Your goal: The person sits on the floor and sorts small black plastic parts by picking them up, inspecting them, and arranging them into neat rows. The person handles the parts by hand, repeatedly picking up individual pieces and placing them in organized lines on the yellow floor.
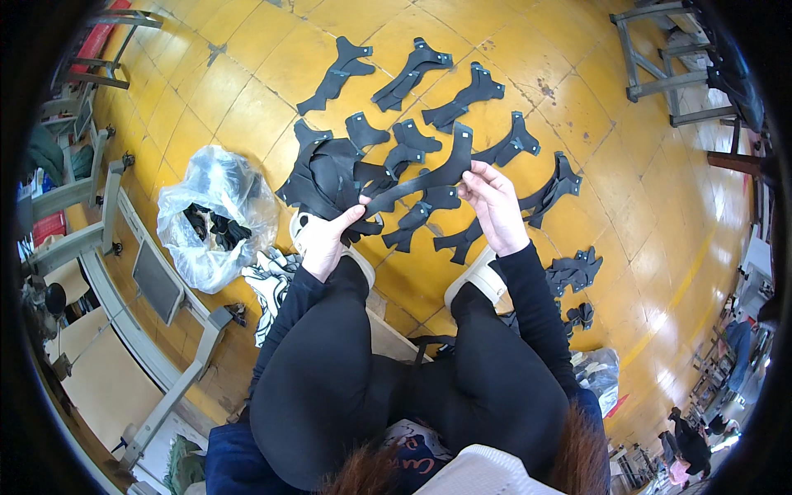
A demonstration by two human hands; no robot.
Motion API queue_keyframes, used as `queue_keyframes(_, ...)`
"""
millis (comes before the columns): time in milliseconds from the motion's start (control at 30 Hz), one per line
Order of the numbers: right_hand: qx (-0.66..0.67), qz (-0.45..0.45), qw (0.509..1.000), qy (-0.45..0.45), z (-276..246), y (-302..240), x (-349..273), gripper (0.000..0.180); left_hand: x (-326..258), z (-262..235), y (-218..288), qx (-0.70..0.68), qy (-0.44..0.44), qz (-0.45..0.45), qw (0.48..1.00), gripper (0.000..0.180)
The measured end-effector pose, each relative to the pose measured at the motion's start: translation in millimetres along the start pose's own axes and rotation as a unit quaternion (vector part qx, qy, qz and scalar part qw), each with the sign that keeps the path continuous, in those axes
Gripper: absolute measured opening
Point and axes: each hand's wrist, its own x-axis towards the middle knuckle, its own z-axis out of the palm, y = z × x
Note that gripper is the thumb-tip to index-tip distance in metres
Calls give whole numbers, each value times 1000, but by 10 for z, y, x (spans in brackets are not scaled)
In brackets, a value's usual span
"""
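Note:
A curved strip of black fabric with a small pale label is stretched between my two hands above the floor. My left hand pinches its narrow left end. My right hand has thumb and fingers closed on its right part, below the upturned wide end. Just beyond my left hand is a heap of black cut pieces. Several small bundles of similar black pieces, such as one at the back and one to the right, lie spread on the floor around the strip.
A clear plastic bag with dark scraps stands at the left, near a striped cloth. Metal frames line the left side. More dark bundles and a plastic bag lie right of my leg. A bench frame stands far right.

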Motion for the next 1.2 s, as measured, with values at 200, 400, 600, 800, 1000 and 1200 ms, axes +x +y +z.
queue_keyframes(200, -11, 9, 999, 39, -78, 103, -27, 22, -26, 31, 38, 36, 5, 6, 999, 25)
queue_keyframes(400, -5, 5, 999, 48, -210, 196, -54, 13, -18, 84, 33, 83, -5, -10, 997, 25)
queue_keyframes(600, -39, -31, 992, 117, -487, 196, -93, 18, 0, 2, 39, 23, -12, -63, 998, 30)
queue_keyframes(800, -228, -83, 947, 210, -1451, -2, -177, 21, -32, 9, 81, 4, -14, -65, 998, 40)
queue_keyframes(1000, -250, -68, 912, 319, -2495, -194, -155, 23, -9, 77, 49, 55, -23, -57, 997, 41)
queue_keyframes(1200, -220, -48, 901, 370, -3160, -27, 132, 25, -15, 47, 88, 66, -32, -75, 994, 46)
